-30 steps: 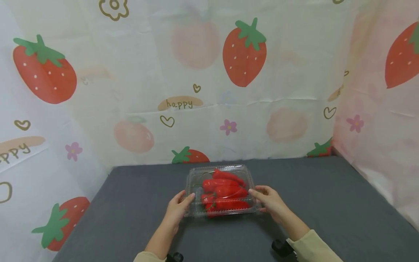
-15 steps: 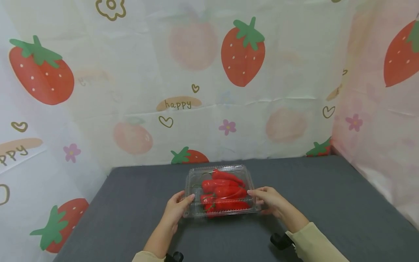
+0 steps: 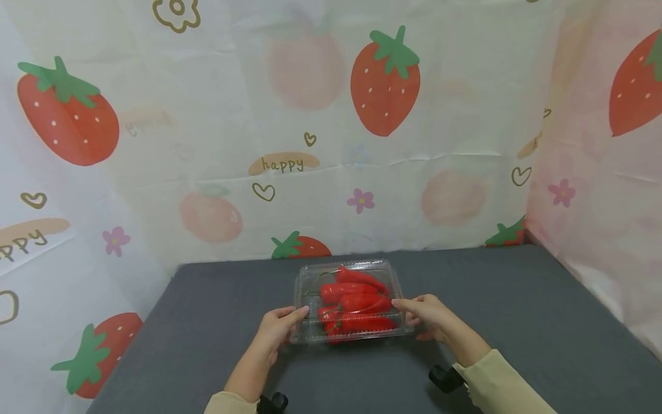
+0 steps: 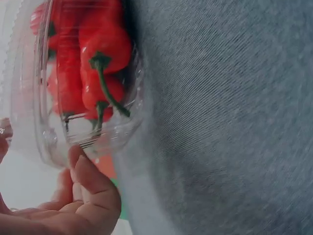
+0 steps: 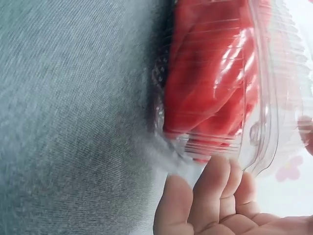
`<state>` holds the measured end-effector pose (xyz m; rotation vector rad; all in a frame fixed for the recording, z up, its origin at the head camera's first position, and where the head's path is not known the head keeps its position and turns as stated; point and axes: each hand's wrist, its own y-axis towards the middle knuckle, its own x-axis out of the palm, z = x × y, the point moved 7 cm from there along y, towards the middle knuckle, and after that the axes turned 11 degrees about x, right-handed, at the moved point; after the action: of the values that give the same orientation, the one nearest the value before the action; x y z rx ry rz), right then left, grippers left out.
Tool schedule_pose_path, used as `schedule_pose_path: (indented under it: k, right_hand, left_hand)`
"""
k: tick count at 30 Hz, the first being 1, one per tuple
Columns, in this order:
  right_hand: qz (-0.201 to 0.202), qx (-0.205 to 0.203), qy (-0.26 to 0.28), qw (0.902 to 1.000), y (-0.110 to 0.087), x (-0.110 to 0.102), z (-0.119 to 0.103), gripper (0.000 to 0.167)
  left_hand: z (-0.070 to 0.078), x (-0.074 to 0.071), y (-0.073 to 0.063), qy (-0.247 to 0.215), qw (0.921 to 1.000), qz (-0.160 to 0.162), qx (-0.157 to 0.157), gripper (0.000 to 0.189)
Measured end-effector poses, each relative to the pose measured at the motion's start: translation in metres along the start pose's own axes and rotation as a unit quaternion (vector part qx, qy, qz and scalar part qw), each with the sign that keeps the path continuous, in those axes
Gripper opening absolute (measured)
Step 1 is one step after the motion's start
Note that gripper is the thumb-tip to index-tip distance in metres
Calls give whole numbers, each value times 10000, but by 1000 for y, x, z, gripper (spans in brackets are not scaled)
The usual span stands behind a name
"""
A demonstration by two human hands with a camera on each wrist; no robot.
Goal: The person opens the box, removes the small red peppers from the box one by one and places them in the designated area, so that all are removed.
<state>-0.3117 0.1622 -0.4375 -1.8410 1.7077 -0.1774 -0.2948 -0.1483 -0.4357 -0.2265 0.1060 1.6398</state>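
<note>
A clear plastic clamshell box (image 3: 310, 279) with a ribbed lid stands at mid-table, closed over several red peppers (image 3: 357, 302). Green stems (image 4: 108, 90) point to the box's left end in the left wrist view. My left hand (image 3: 275, 330) grips the left end, thumb on the lid's edge and fingers lower at the side. At the opposite end my right hand (image 3: 439, 321) holds the rim the same way; its curled fingertips (image 5: 215, 174) touch the lower wall in the right wrist view. Whether the box bottom touches the cloth everywhere is hard to tell.
Dark grey cloth (image 3: 217, 299) covers the table around the box. Behind it hangs a pale curtain (image 3: 320, 218) printed with strawberries, which also closes off the left and right sides. Black wrist straps (image 3: 446, 378) show by the cream sleeves (image 3: 504, 382).
The box stays almost in place. My right hand's lower fingers have drawn away from the box's side a little, and the left hand has shifted its fingers slightly on the rim.
</note>
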Motion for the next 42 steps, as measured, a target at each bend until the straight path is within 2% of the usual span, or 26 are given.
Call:
schedule_pose_path:
  k: [3, 6, 10, 13, 16, 24, 30, 34, 42]
  right_hand:
    - [-56, -9, 39, 10000, 1, -1, 1, 36]
    - [-106, -55, 25, 9999, 2, -1, 0, 36]
    - [-191, -83, 19, 9998, 3, 2, 0, 40]
    - [-244, -81, 25, 9997, 3, 4, 0, 43]
    - [-239, -84, 5, 9997, 4, 5, 0, 45]
    - [-186, -95, -175, 9996, -1, 4, 2, 45]
    - [-523, 10, -437, 9977, -5, 3, 6, 42]
    - [-696, -7, -205, 9974, -6, 4, 9, 45]
    - [-1003, -252, 265, 9943, -5, 11, 8, 32]
  left_hand:
    - [1, 5, 1, -11, 9999, -96, -55, 57]
    - [0, 9, 3, -46, 9998, -87, -155, 34]
    - [-4, 12, 3, -17, 9994, -68, -325, 37]
    - [-6, 13, 3, -4, 9990, -89, -430, 50]
    - [-8, 13, 2, -60, 9986, 18, -518, 49]
    - [-9, 19, 2, -393, 9983, 97, -417, 50]
    - [-10, 23, 3, -603, 9976, 141, -303, 50]
    - [-9, 23, 4, -633, 9975, 135, -281, 55]
    - [-9, 19, 4, -473, 9978, 214, -421, 65]
